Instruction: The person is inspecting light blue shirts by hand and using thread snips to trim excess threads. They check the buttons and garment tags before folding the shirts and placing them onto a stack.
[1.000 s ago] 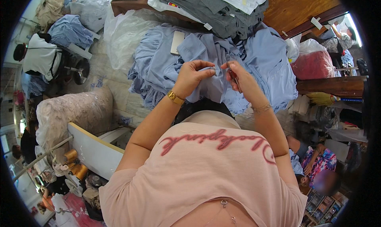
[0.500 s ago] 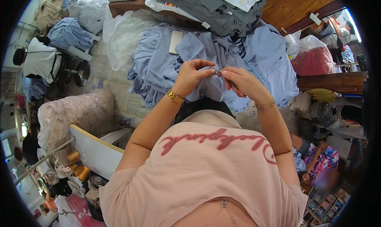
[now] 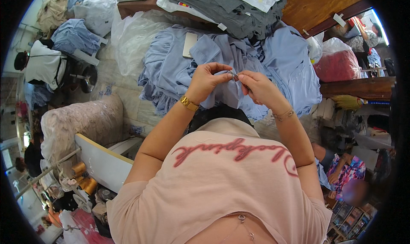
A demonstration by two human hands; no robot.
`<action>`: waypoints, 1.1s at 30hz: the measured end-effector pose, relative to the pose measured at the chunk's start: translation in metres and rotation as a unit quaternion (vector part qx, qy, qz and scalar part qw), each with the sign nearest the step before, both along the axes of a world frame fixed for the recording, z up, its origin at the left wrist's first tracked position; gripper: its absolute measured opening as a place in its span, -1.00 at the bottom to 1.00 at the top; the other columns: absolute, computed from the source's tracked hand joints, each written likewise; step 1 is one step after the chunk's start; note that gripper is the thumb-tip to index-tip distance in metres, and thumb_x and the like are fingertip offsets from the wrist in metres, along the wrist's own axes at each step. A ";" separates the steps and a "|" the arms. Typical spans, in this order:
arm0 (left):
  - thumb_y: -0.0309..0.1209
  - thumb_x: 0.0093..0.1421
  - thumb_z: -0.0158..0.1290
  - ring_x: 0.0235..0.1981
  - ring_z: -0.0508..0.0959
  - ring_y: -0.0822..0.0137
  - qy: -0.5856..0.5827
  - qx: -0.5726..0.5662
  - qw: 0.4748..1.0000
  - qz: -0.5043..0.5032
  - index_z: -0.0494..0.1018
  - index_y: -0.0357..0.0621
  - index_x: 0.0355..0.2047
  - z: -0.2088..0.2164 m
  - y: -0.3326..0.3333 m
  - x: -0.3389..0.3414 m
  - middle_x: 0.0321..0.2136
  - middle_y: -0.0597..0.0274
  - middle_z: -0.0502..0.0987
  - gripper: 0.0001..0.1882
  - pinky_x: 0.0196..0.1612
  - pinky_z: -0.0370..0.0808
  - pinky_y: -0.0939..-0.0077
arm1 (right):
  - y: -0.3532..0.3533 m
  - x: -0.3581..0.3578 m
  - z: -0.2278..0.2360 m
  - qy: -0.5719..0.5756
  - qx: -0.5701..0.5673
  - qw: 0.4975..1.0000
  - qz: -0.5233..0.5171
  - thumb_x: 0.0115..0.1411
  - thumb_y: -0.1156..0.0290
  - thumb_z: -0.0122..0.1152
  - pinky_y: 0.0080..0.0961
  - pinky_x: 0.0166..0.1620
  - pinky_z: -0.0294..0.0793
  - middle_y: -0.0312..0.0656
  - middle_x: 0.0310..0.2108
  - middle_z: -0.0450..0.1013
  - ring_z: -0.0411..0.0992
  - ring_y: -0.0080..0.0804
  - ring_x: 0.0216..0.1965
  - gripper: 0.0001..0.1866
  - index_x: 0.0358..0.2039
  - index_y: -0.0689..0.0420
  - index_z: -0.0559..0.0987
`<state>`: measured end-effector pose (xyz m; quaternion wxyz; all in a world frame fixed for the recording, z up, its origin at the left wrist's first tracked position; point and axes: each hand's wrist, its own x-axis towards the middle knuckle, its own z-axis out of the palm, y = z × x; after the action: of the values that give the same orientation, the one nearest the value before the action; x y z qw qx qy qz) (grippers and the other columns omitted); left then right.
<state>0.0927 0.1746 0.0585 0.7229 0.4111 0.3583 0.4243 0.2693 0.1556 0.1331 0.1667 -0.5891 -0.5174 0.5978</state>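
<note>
Over a heap of light-blue garments (image 3: pixel 166 64), both my hands meet at their fingertips. My left hand (image 3: pixel 207 79), with a gold watch at the wrist, is closed, thumb and forefinger pinching the edge of a light-blue garment (image 3: pixel 228 92) that hangs below it. In my right hand (image 3: pixel 260 88) are small metal snips (image 3: pixel 234 75); their tip lies close to the left fingertips, and the grip is mostly hidden in the closed fingers. A white phone (image 3: pixel 190 45) rests on the heap just beyond my left hand.
Folded grey garments (image 3: pixel 232 15) are stacked at the far side. Clear plastic (image 3: pixel 132 43) lies left of the heap. A white board with a yellow edge (image 3: pixel 104 163) and thread cones (image 3: pixel 87 184) stand near left. At right are a red bagged bundle (image 3: pixel 337 60) and a seated person (image 3: pixel 346 171).
My right hand has shifted slightly, and its fingers have curled a little more around the snips. My left hand stays almost in place. The seated person at right has moved a little.
</note>
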 end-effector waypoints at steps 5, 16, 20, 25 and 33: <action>-0.54 -0.02 0.14 -0.39 0.49 0.50 0.026 0.023 0.999 0.006 0.47 -0.35 -0.29 0.003 0.000 0.000 -0.38 0.19 0.52 -0.76 -0.25 0.39 0.70 | -0.002 -0.002 -0.007 -0.012 0.022 1.000 -0.009 0.18 0.22 -0.14 -0.65 -0.72 0.11 -0.37 -0.73 0.27 0.16 -0.64 -0.78 -0.69 -0.39 0.18 0.47; -0.51 -0.03 0.14 -0.40 0.48 0.52 0.142 0.113 0.983 0.029 0.48 -0.35 -0.32 0.001 -0.002 0.001 -0.42 0.19 0.54 -0.76 -0.28 0.38 0.69 | 0.000 -0.002 -0.006 0.015 -0.037 0.999 -0.020 0.21 0.25 -0.17 -0.72 -0.84 -0.02 -0.38 -0.71 0.19 0.05 -0.72 -0.87 -0.72 -0.36 0.18 0.45; -0.51 -0.03 0.13 -0.40 0.48 0.52 0.113 0.088 0.989 0.028 0.48 -0.35 -0.32 0.002 -0.002 0.003 -0.42 0.19 0.54 -0.76 -0.28 0.38 0.69 | 0.001 0.000 -0.006 0.006 -0.029 1.000 -0.007 0.21 0.26 -0.17 -0.73 -0.84 -0.01 -0.38 -0.72 0.19 0.05 -0.72 -0.87 -0.72 -0.35 0.19 0.44; -0.51 -0.03 0.13 -0.40 0.49 0.51 0.101 0.076 0.991 0.031 0.48 -0.35 -0.31 0.000 -0.002 0.005 -0.41 0.18 0.53 -0.76 -0.28 0.38 0.71 | 0.003 0.001 -0.004 0.002 -0.031 0.999 -0.006 0.18 0.23 -0.15 -0.69 -0.81 0.01 -0.38 -0.73 0.21 0.07 -0.68 -0.86 -0.70 -0.35 0.18 0.47; -0.52 -0.04 0.14 -0.40 0.49 0.51 0.090 0.072 0.993 0.033 0.48 -0.34 -0.30 -0.001 -0.002 0.006 -0.41 0.18 0.53 -0.74 -0.27 0.39 0.70 | 0.002 0.002 -0.003 -0.012 -0.022 1.000 -0.003 0.16 0.22 -0.14 -0.65 -0.78 0.04 -0.37 -0.74 0.23 0.10 -0.64 -0.84 -0.69 -0.36 0.18 0.48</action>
<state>0.0984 0.1725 0.0575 0.6420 0.4868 0.4034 0.4338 0.2714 0.1575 0.1296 0.1491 -0.6016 -0.5045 0.6011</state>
